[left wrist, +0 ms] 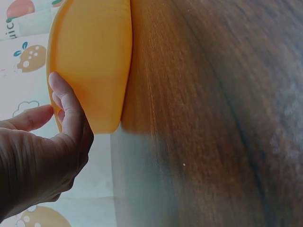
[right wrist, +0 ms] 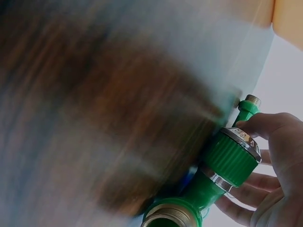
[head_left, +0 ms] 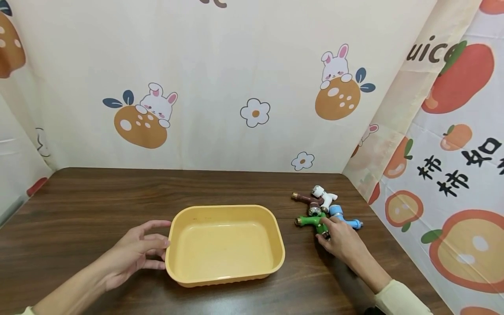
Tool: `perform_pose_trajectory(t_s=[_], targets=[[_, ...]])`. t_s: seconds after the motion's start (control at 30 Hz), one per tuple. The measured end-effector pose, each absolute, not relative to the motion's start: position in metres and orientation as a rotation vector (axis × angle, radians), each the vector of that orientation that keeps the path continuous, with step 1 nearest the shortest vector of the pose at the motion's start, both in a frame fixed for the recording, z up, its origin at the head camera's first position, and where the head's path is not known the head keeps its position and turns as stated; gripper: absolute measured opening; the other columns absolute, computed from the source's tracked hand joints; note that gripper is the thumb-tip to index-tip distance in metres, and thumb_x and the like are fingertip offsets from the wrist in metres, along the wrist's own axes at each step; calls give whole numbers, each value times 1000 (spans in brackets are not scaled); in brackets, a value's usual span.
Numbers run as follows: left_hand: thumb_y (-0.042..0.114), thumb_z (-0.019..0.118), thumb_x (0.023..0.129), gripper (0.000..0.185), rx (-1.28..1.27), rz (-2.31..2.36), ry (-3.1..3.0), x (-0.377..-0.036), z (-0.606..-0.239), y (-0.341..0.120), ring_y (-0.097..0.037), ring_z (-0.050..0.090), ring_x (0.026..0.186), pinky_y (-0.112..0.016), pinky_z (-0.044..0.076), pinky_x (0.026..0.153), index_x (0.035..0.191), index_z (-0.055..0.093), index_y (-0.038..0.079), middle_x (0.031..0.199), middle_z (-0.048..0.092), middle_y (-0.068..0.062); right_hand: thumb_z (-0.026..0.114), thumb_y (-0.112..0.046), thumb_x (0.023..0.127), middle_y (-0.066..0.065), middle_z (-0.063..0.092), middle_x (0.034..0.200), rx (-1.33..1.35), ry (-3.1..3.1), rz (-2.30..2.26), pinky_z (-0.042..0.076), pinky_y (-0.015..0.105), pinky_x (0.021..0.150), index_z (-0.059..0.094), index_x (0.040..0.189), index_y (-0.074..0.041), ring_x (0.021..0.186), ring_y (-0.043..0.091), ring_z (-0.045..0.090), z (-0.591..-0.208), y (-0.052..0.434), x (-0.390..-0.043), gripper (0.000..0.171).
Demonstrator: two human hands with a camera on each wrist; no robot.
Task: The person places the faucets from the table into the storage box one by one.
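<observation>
In the head view a yellow plastic basin (head_left: 278, 262) stands on the wooden table. My left hand (head_left: 138, 249) is at its left side with fingers spread and loosely bent, fingertips touching the wall. In the left wrist view the thumb and a finger are by the rim of the basin (left wrist: 94, 61). To the basin's right, my right hand (head_left: 344, 240) pinches a green tap (head_left: 309, 221) between thumb and fingers. The right wrist view shows the ribbed knob of the green tap (right wrist: 229, 158) and its threaded brass ends close up.
Close around the green tap lie a brown tap (head_left: 305, 198), a white tap (head_left: 327, 197) and a blue tap (head_left: 346, 218). A printed curtain (head_left: 220, 57) hangs behind the table (head_left: 98, 192), and another (head_left: 472, 183) on the right.
</observation>
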State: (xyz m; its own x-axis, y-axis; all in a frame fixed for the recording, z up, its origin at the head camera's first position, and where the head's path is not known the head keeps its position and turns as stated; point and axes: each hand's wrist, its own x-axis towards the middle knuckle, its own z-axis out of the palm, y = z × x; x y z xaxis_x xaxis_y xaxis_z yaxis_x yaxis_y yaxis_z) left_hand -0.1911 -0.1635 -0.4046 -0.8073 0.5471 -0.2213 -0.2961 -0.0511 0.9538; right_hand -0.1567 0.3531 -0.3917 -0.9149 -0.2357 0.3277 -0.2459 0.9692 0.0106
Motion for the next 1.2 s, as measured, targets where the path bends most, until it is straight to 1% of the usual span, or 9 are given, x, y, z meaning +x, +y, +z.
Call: perform_pose_trajectory(t_s=[0.2, 0.43, 0.67, 0.9, 1.2], targets=[[4, 59, 101, 69, 268, 1915, 1652, -191, -405, -163, -19, 66, 84, -42, 64, 80, 154, 16, -5, 99, 70, -3, 87, -9, 77, 18, 67, 89, 322, -2782, 53, 57, 45, 57, 68, 103, -3, 68, 28, 64, -391, 353, -157, 33], [4, 59, 100, 65, 272, 1918, 1655, -191, -405, -164, -20, 66, 85, -43, 64, 80, 152, 20, -4, 99, 71, -4, 87, -8, 78, 17, 65, 91, 297, -2787, 70, 53, 39, 53, 69, 105, -3, 62, 20, 55, -390, 353, -157, 33], [5, 60, 101, 66, 262, 1917, 1647, -191, -406, -164, -20, 66, 85, -42, 64, 80, 153, 20, -4, 100, 69, -4, 87, -8, 78, 17, 66, 93, 283, -2787, 76, 54, 41, 55, 70, 106, -4, 63, 21, 58, -390, 353, -155, 33], [5, 60, 101, 69, 259, 1913, 1641, -191, -405, -164, -20, 67, 85, -42, 64, 79, 155, 18, -4, 99, 68, -4, 86, -6, 78, 16, 67, 91, 290, -2767, 94, 52, 38, 54, 70, 106, -3, 62, 18, 55, -389, 354, -155, 32], [4, 60, 100, 68, 277, 1905, 1653, -193, -404, -164, -20, 67, 85, -42, 64, 80, 153, 18, -5, 99, 70, -4, 86, -4, 77, 17, 67, 94, 300, -2739, 122, 55, 41, 57, 70, 107, -2, 66, 22, 60, -386, 354, -155, 34]])
